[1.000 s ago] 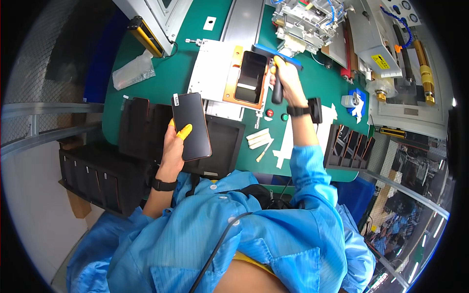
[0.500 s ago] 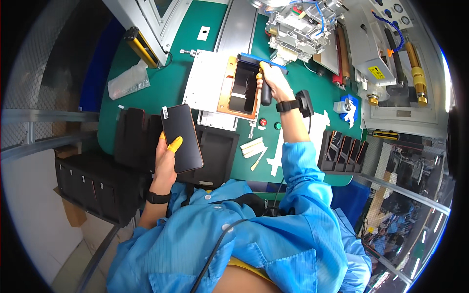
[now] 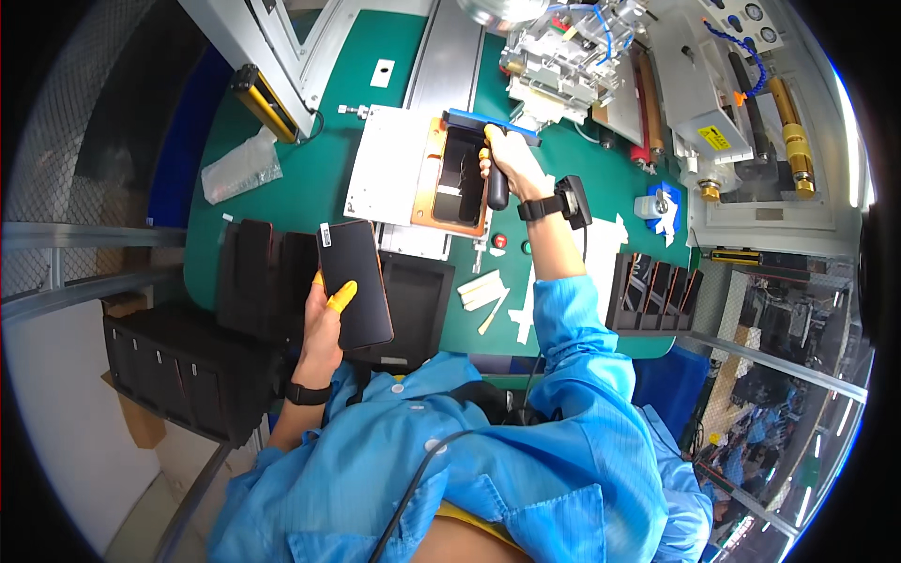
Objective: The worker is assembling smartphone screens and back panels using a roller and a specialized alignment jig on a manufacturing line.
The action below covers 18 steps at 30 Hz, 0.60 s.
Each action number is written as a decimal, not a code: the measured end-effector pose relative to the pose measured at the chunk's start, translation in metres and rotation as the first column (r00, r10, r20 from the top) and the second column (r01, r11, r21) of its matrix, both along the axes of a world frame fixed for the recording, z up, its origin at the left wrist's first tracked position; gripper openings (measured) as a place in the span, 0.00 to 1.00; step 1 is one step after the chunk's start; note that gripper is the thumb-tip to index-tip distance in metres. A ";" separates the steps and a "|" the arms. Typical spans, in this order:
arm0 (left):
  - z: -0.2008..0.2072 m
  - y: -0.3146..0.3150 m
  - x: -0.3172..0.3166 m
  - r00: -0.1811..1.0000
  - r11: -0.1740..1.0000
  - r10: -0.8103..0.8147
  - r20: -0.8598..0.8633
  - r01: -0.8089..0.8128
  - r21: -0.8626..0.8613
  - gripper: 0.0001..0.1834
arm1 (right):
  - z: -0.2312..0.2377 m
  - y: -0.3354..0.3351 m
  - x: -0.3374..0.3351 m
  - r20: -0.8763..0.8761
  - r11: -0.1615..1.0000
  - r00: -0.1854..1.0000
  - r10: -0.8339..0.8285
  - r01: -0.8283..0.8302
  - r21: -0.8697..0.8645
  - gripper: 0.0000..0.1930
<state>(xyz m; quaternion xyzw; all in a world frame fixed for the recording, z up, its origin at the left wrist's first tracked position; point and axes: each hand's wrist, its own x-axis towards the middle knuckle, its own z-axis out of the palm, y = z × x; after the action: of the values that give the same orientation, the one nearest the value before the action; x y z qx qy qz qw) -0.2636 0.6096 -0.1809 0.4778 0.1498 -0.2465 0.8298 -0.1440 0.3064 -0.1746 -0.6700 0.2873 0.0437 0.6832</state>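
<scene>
A phone (image 3: 361,296) is held by the fingers of the left hand (image 3: 324,327) near the front edge of the tabletop (image 3: 319,178). Farther back, a black handle (image 3: 498,194) is gripped by the right hand (image 3: 516,164) beside an orange frame (image 3: 432,171).

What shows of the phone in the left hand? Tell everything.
The phone is a flat, dark rectangle with rounded corners, a glassy-looking face and an orange edge on its right. A white tab sits at its top left corner. The left hand grips its left side, the yellow-covered thumb over its face. Its top leans left; it appears over a black tray. Its back is hidden.
</scene>
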 end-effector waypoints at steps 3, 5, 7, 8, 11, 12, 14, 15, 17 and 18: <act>-0.006 0.015 -0.014 0.997 0.994 0.020 -0.074 -0.028 -0.110 0.17 | 0.017 0.035 -0.059 -0.059 0.972 0.989 0.135 -0.144 -0.185 0.15; -0.007 0.014 -0.017 0.992 0.988 0.009 -0.127 -0.028 -0.149 0.16 | 0.022 0.049 -0.109 -0.107 0.971 0.976 0.188 -0.201 -0.132 0.16; -0.016 0.015 -0.022 0.974 0.930 -0.167 -0.154 0.103 -0.354 0.20 | 0.038 0.060 -0.136 -0.262 0.996 0.960 0.094 -0.092 0.020 0.10; -0.020 0.016 -0.025 0.929 0.815 -0.340 -0.143 0.216 -0.538 0.23 | 0.046 0.066 -0.138 -0.187 0.991 0.974 0.130 -0.122 0.056 0.10; 0.007 -0.007 -0.023 0.842 0.721 -0.523 -0.131 0.355 -0.595 0.25 | 0.052 0.084 -0.134 0.024 0.959 0.959 0.284 -0.283 -0.026 0.11; 0.013 -0.014 -0.022 0.809 0.675 -0.583 -0.073 0.431 -0.599 0.24 | 0.050 0.091 -0.133 0.068 0.944 0.942 0.329 -0.329 -0.017 0.11; 0.002 -0.022 -0.029 0.755 0.613 -0.654 0.047 0.565 -0.552 0.20 | 0.055 0.112 -0.132 0.113 0.918 0.911 0.396 -0.397 -0.015 0.13; 0.012 -0.030 -0.028 0.772 0.650 -0.629 0.088 0.585 -0.485 0.19 | 0.051 0.114 -0.132 0.122 0.904 0.903 0.412 -0.421 0.068 0.14; 0.029 -0.036 -0.024 0.789 0.690 -0.601 0.128 0.593 -0.414 0.17 | 0.053 0.112 -0.135 0.200 0.783 0.758 0.621 -0.590 -0.195 0.18; 0.032 -0.036 -0.021 0.731 0.695 -0.627 0.270 0.681 -0.229 0.16 | 0.047 0.118 -0.128 0.273 0.796 0.748 0.605 -0.564 -0.221 0.19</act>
<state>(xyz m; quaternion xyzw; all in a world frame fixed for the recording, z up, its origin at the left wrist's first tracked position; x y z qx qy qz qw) -0.2844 0.5736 -0.1488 0.3811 -0.1433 -0.5049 0.7612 -0.2716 0.4249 -0.1275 -0.7647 -0.0535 0.1248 0.6299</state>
